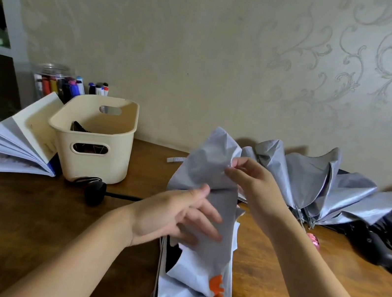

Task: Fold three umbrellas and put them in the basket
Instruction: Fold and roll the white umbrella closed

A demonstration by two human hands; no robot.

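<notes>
A pale grey-blue umbrella (194, 290) with an orange print lies collapsed in front of me, pointing away across the wooden table. My left hand (177, 220) lies over its middle, fingers spread loosely around the fabric. My right hand (254, 181) pinches a fold of its canopy near the far end. A second umbrella (333, 189), silver inside and black outside, lies half collapsed at the right. The cream plastic basket (110, 160) stands at the left, with something dark inside that I cannot identify.
An open book (17, 141) leans against the basket's left side. A jar of markers (55, 81) stands behind it by the wall. A black round object with a cord (96, 190) lies before the basket. A pink object (313, 240) peeks out beside my right forearm.
</notes>
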